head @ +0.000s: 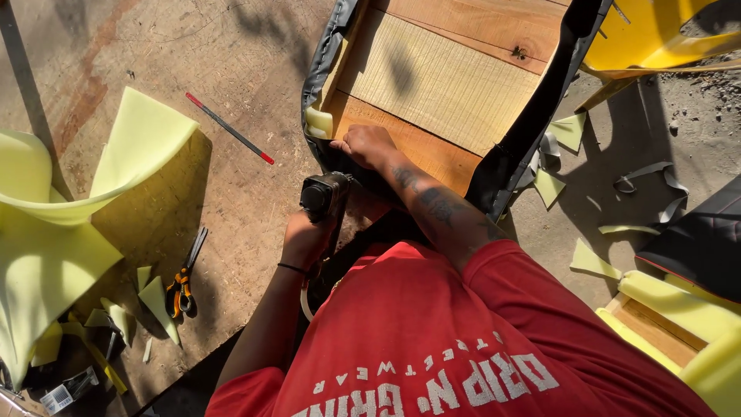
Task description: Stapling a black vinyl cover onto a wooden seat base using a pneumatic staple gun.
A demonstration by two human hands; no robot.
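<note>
Red short-sleeved shirt point(432, 340) with white lettering, black wristband point(292, 268), one tattooed forearm point(440, 208).

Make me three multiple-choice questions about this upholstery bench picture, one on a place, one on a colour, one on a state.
1. Where do the scissors lie?
A. on the wooden frame
B. on the workbench left of the person
C. on the yellow chair

2. What colour is the foam sheet?
A. pale yellow-green
B. blue
C. white

3. What is the left hand doing?
A. lying flat and open
B. gripping a black power tool
C. holding scissors

Answers: B, they lie on the bench near foam scraps; A, the sheet is pale yellow-green; B, its fingers wrap the tool while the right hand presses the black cover.
</note>
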